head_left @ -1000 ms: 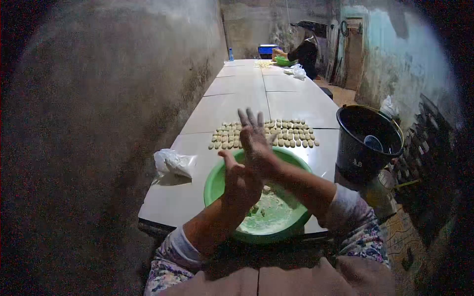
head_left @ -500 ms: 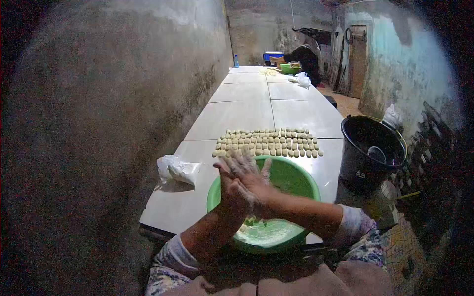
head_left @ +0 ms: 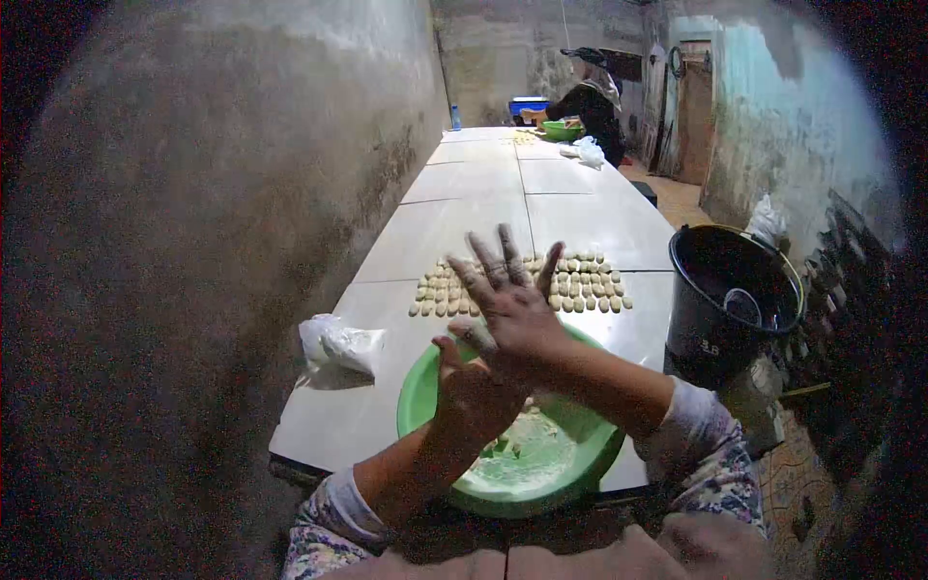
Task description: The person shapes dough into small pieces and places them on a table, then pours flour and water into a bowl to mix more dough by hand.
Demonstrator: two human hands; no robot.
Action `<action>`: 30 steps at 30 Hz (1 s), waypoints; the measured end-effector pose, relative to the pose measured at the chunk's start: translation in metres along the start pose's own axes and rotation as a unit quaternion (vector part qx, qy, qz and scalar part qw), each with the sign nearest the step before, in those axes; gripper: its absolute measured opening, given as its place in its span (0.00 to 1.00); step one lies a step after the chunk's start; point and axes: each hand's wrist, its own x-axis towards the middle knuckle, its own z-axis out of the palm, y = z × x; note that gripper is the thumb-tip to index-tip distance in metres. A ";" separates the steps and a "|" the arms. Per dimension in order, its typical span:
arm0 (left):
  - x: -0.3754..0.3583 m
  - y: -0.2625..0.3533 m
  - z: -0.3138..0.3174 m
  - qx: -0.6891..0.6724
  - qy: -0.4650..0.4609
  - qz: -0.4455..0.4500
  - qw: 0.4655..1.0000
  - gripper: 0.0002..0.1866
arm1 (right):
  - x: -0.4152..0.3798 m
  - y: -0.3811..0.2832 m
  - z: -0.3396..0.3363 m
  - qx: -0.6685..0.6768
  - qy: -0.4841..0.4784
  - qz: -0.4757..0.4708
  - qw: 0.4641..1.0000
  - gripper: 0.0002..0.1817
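Note:
My right hand (head_left: 520, 314) is palm down with its fingers spread wide, dusted with pale flour. Under its heel lies my left hand (head_left: 476, 394), palm turned up and thumb stretched out; its other fingers are mostly hidden behind the right hand. The palms touch or nearly touch, and I cannot see whether anything lies between them. Below both hands stands a green basin (head_left: 416, 391) with white flour and a few small pieces inside. Just beyond it, small oval dough pieces (head_left: 585, 283) lie in several rows on the white tiled table (head_left: 474, 227).
A white plastic bag (head_left: 338, 346) sits at the table's left edge, near the wall. To the right stands a black bucket (head_left: 710, 329) with a clear round item inside. At the far end a person in dark clothes (head_left: 592, 114) is beside another green basin (head_left: 561, 131).
My right hand has slid forward and up across the left palm, its fingers now spread over the dough rows. My left hand has lowered slightly. The far person has straightened up.

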 end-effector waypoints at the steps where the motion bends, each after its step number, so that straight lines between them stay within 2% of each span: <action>1: -0.004 0.004 -0.005 -0.170 0.006 -0.104 0.980 0.42 | 0.004 0.010 -0.005 0.002 -0.038 0.016 0.999 0.31; 2: -0.002 0.007 -0.006 -0.333 0.011 -0.204 0.921 0.44 | 0.008 0.019 -0.011 0.003 -0.076 0.030 0.997 0.30; 3: 0.000 0.008 -0.003 -0.332 0.008 -0.201 0.921 0.44 | 0.006 0.029 -0.016 0.102 -0.076 0.021 0.992 0.28; 4: -0.001 0.009 0.007 -0.179 0.046 -0.196 0.963 0.46 | 0.007 0.028 -0.033 0.076 -0.086 0.008 0.993 0.24; 5: 0.001 0.010 0.013 -0.021 0.083 -0.186 0.979 0.50 | 0.007 0.029 -0.047 0.115 -0.103 0.019 0.988 0.22; 6: 0.003 0.013 0.011 -0.019 0.081 -0.183 0.980 0.50 | 0.008 0.034 -0.057 0.153 -0.118 0.031 0.981 0.20; 8: 0.008 0.022 0.012 -0.129 -0.035 -0.225 0.965 0.49 | 0.002 0.051 -0.060 0.203 -0.082 0.013 0.976 0.20; 9: 0.013 0.019 0.023 0.032 0.117 -0.204 0.971 0.48 | -0.003 0.059 -0.060 0.286 -0.091 0.030 0.953 0.18; 10: 0.018 0.022 0.022 0.036 0.115 -0.203 0.972 0.48 | -0.008 0.063 -0.058 0.367 -0.100 0.048 0.924 0.17; 11: 0.024 0.026 0.021 0.047 0.093 -0.216 0.971 0.49 | -0.010 0.064 -0.055 0.328 -0.086 0.017 0.941 0.16; 12: 0.030 0.027 0.020 0.058 0.070 -0.228 0.969 0.49 | -0.008 0.064 -0.055 0.334 -0.125 0.027 0.934 0.16; 14: 0.041 0.025 0.020 0.076 0.072 -0.236 0.966 0.48 | -0.005 0.065 -0.042 0.276 -0.149 -0.043 0.948 0.17; 15: 0.047 0.026 0.018 0.083 0.052 -0.241 0.966 0.46 | -0.007 0.062 -0.043 0.196 -0.137 -0.075 0.968 0.17; 16: 0.052 0.025 0.016 0.090 0.032 -0.246 0.965 0.45 | -0.008 0.065 -0.039 0.193 -0.135 -0.073 0.969 0.17; 18: 0.059 0.022 0.014 0.077 0.050 -0.246 0.965 0.43 | -0.008 0.074 -0.027 0.148 -0.147 -0.083 0.975 0.16; 19: 0.061 0.024 0.012 0.105 0.017 -0.267 0.958 0.42 | -0.007 0.079 -0.026 0.134 -0.131 -0.089 0.978 0.15; 20: 0.064 0.027 0.012 0.134 -0.016 -0.287 0.948 0.41 | -0.007 0.081 -0.027 0.132 -0.132 -0.089 0.978 0.15; 21: 0.063 0.034 0.016 0.237 -0.054 -0.292 0.925 0.40 | -0.006 0.082 -0.029 0.160 -0.109 -0.069 0.979 0.14; 22: 0.064 0.040 0.017 0.237 -0.057 -0.291 0.925 0.40 | -0.005 0.082 -0.033 0.189 -0.086 -0.050 0.977 0.13; 24: 0.066 0.048 0.016 0.387 -0.129 -0.315 0.857 0.38 | -0.003 0.081 -0.038 0.173 -0.087 -0.060 0.979 0.11; 25: 0.066 0.048 0.016 0.357 -0.105 -0.331 0.867 0.33 | -0.003 0.081 -0.037 0.191 -0.089 -0.054 0.976 0.11; 26: 0.067 0.048 0.012 0.354 -0.105 -0.331 0.869 0.33 | -0.002 0.080 -0.036 0.210 -0.092 -0.047 0.972 0.11; 28: 0.069 0.048 0.001 0.420 -0.090 -0.324 0.843 0.27 | -0.002 0.079 -0.034 0.201 -0.109 -0.063 0.972 0.12; 29: 0.069 0.047 -0.003 0.418 -0.086 -0.325 0.844 0.27 | -0.003 0.080 -0.029 0.188 -0.102 -0.069 0.974 0.14; 30: 0.069 0.045 -0.006 0.481 -0.104 -0.264 0.830 0.24 | -0.005 0.081 -0.024 0.176 -0.096 -0.074 0.977 0.15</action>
